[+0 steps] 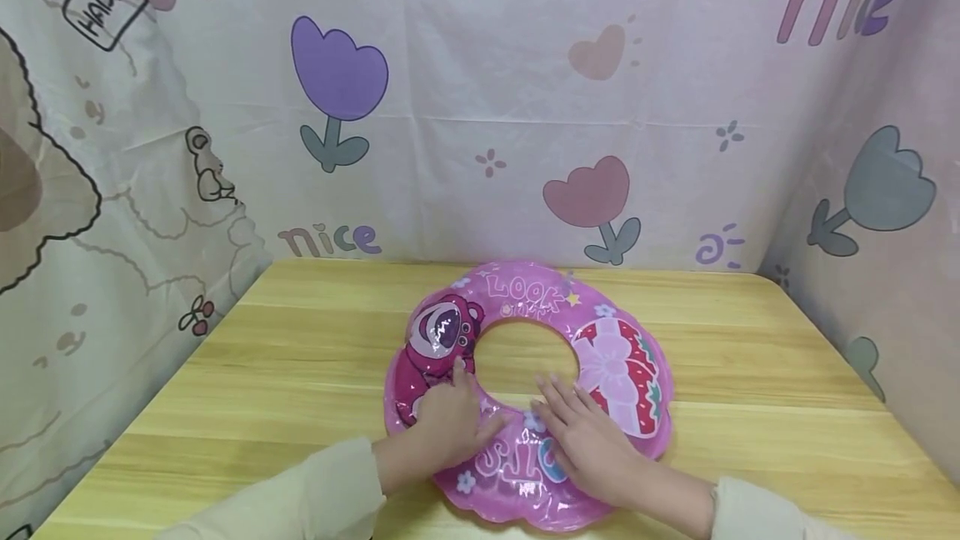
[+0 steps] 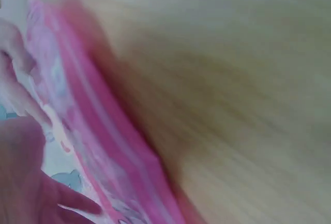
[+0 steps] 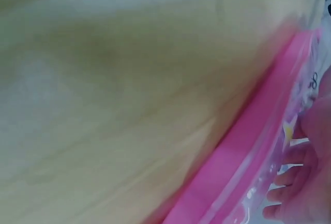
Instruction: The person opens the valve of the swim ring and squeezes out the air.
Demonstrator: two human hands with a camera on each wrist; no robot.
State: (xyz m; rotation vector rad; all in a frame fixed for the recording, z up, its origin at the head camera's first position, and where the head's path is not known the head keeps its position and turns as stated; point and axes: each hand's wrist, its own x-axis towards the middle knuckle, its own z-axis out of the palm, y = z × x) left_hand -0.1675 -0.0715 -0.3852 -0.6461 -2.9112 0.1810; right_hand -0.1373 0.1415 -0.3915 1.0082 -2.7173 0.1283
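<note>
A pink inflatable swim ring point(image 1: 630, 332) with a bear, strawberries and lettering printed on it lies flat on the wooden table. On the ring's front left part rests my left hand point(image 1: 448, 423), its index finger pointing forward over the bear print and its thumb out to the side. My right hand point(image 1: 588, 444) touches the front right part with fingers straight, their tips near the inner edge of the hole. In the left wrist view the ring's side point(image 2: 114, 131) runs past the left hand point(image 2: 26, 177). The right wrist view has the right hand point(image 3: 310, 177) over the ring's top.
The wooden table point(image 1: 285, 357) extends on both sides of the ring and shows through its hole. A pale cloth point(image 1: 465, 48) printed with tulips, words and cartoon animals hangs behind the table and along its left and right sides.
</note>
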